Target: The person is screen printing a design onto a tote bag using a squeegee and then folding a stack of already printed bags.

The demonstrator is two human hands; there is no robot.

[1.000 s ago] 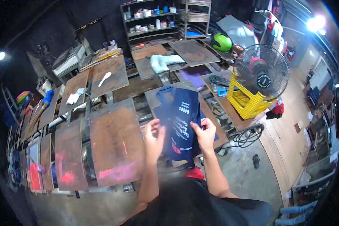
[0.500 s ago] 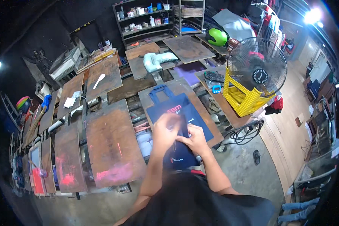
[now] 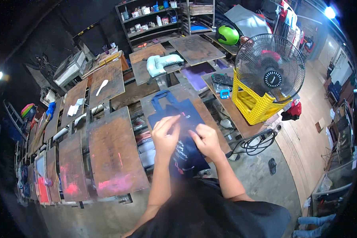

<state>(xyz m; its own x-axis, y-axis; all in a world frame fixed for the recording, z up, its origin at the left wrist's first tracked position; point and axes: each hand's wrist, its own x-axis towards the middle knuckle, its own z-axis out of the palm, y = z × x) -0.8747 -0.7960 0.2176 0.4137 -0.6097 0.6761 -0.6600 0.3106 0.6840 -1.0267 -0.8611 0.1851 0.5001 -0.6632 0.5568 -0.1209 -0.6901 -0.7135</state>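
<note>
A navy blue tote bag [image 3: 192, 113] lies flat on a brown board in front of me, its two handles [image 3: 162, 99] pointing away. Darker navy fabric with light and pink print [image 3: 186, 154] shows below my hands, toward my body; I cannot tell whether it belongs to the same bag. Over the bag's left part, my left hand [image 3: 166, 135] has its fingers stretched forward and the thumb a little apart, fingertips slightly blurred. To its right, my right hand [image 3: 207, 141] is curled with its thumb against the fingers; what it grips, if anything, is hidden.
Brown boards [image 3: 115, 154] stand in rows to the left, some stained pink. A black fan [image 3: 271, 75] stands at a yellow plastic stool [image 3: 250, 101] on the right, beside a small blue timer [image 3: 225, 94]. Farther off lie a pale green heat-gun-shaped object [image 3: 162, 64] and a green helmet [image 3: 228, 35]. Coiled black cable [image 3: 258, 142] hangs nearby.
My hands have moved apart from each other above the bag. More of the print on the darker fabric below them now shows. The view has shifted slightly.
</note>
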